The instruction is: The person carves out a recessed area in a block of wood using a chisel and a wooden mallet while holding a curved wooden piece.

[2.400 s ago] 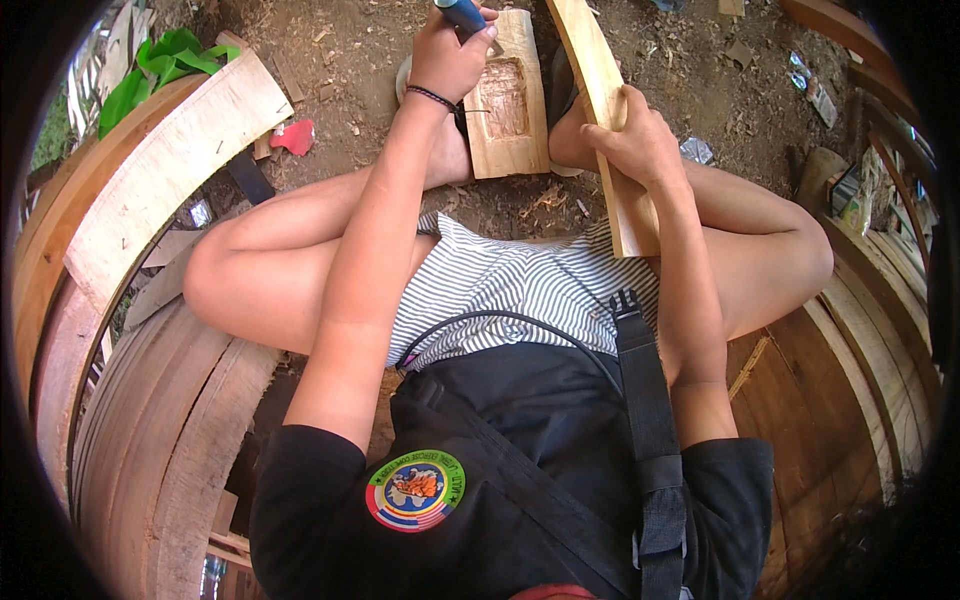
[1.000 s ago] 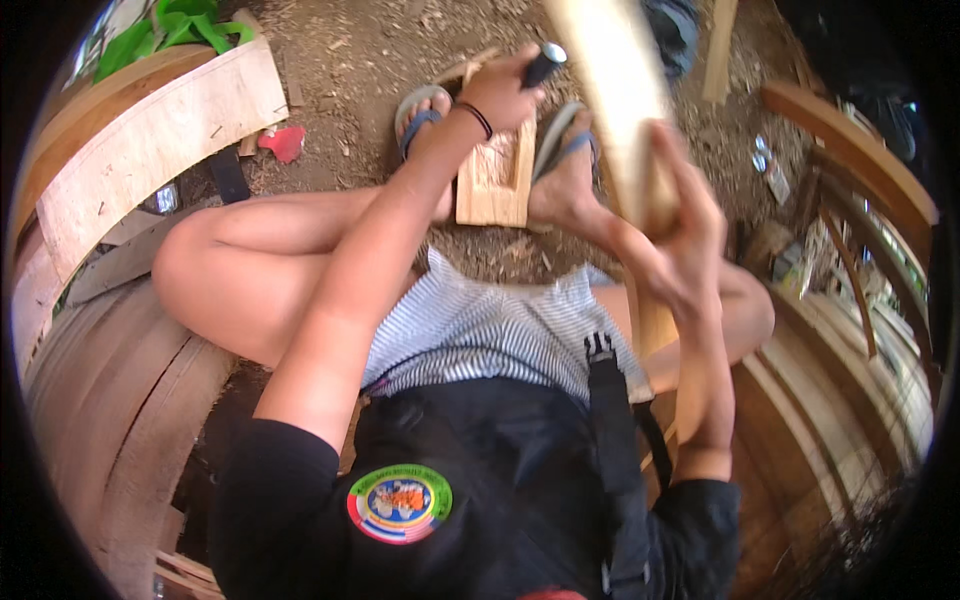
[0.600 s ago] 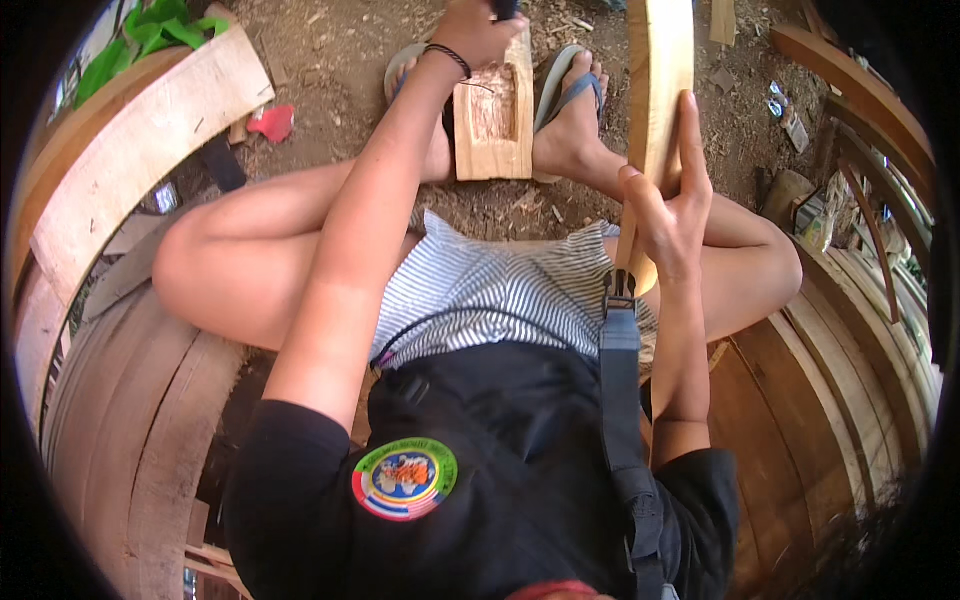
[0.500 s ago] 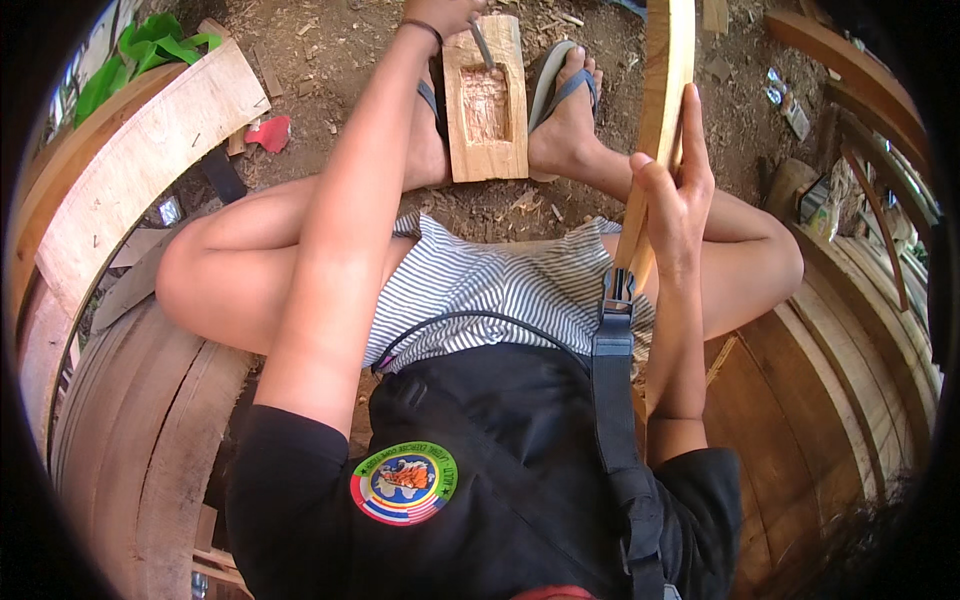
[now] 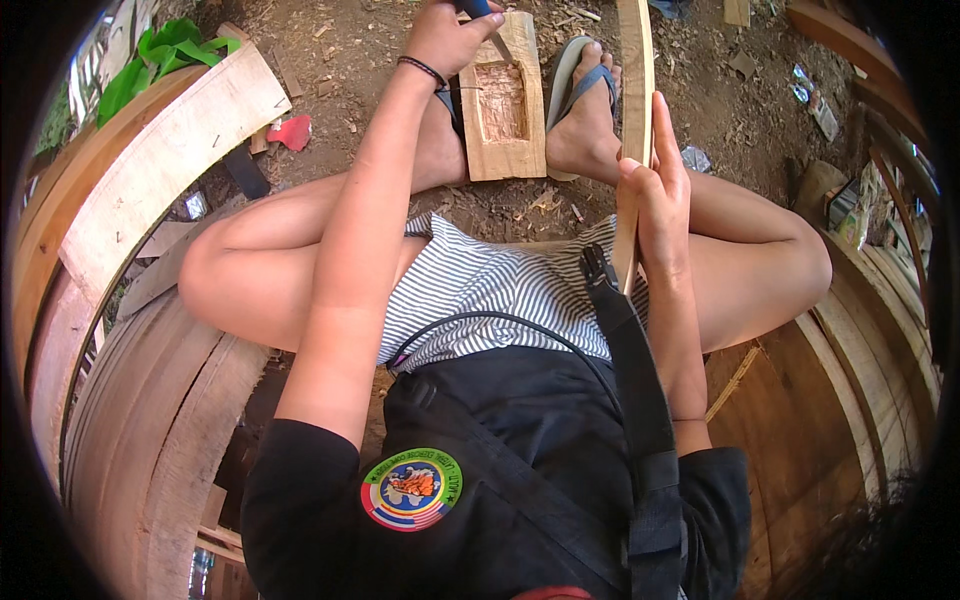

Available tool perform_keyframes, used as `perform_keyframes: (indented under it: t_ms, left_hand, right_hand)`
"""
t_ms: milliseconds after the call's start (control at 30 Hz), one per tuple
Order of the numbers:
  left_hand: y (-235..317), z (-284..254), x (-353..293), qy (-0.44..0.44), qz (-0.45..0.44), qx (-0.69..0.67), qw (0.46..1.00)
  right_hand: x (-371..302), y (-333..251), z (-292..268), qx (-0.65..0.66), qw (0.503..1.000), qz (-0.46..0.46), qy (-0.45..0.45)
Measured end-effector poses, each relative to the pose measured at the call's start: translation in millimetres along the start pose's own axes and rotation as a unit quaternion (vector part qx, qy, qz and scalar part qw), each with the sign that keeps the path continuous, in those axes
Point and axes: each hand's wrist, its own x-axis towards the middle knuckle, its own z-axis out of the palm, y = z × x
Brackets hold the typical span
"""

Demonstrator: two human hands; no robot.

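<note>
While the left hand [image 5: 448, 35] is clenched around a dark-handled chisel [image 5: 487, 22], its blade sits right at the top edge of the block [image 5: 503, 100], a pale rectangular chunk of wood with a rough reddish pocket hollowed out of its middle. That block lies on the dirt, snug between two feet in sandals [image 5: 585, 105], so there's basically no slack on either side of it. Right hand [image 5: 660, 205] is wrapped around one long pale slat [image 5: 633, 130], holding it upright and just beside the right foot; its top runs out of view. Room is tight: curved planks [image 5: 150, 170] ring the left side, more curved wood on the right, knees splayed out between. So: one block, one chisel, one slat, two sandals.
</note>
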Motion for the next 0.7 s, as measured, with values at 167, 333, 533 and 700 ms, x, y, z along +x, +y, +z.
perform_keyframes:
  t_ms: [167, 333, 533, 700]
  left_hand:
    - [0.6, 2.0, -10.4, -0.006, -0.006, -0.023, 1.0]
    - [-12.2, 3.3, -3.5, 0.011, 0.02, -0.071, 0.997]
    - [-15.2, 5.7, -4.2, 0.01, 0.025, -0.074, 0.997]
    - [-10.4, 4.8, -9.3, 0.006, 0.002, -0.053, 0.999]
  right_hand:
    - [-1.1, -0.5, 3.5, -0.048, 0.996, -0.073, -0.03]
    - [-3.7, 4.1, 2.4, -0.055, 0.997, -0.059, -0.015]
    - [-6.4, 1.9, 1.8, -0.039, 0.998, -0.043, 0.011]
    - [-7.5, 1.7, 1.4, -0.055, 0.997, -0.05, 0.0]
